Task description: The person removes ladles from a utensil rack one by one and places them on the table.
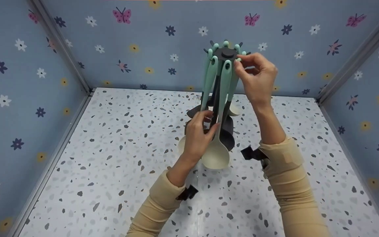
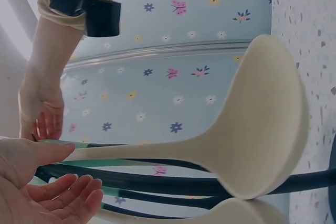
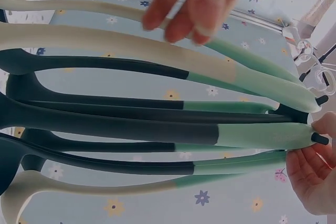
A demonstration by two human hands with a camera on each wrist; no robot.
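Note:
A dark rotating-style utensil stand [image 1: 226, 53] holds several kitchen utensils hanging by mint-green handles. My right hand [image 1: 258, 74] pinches the top end of one green handle at the stand's right side. In the right wrist view that dark-shafted utensil [image 3: 262, 136] still has its end at a dark hook; its head is cut off. My left hand [image 1: 197, 135] is beside the lower shafts, with loosely bent fingers. Its thumb lies near the shaft of a cream ladle [image 2: 268, 119], which hangs at the front; whether they touch I cannot tell.
A white speckled tabletop [image 1: 117, 158] lies under the stand. Blue flowered panels [image 1: 176, 42] enclose the back and both sides, with grey metal strips [image 1: 64, 49] at the corners. Other dark and cream utensil heads hang around the stand's lower part.

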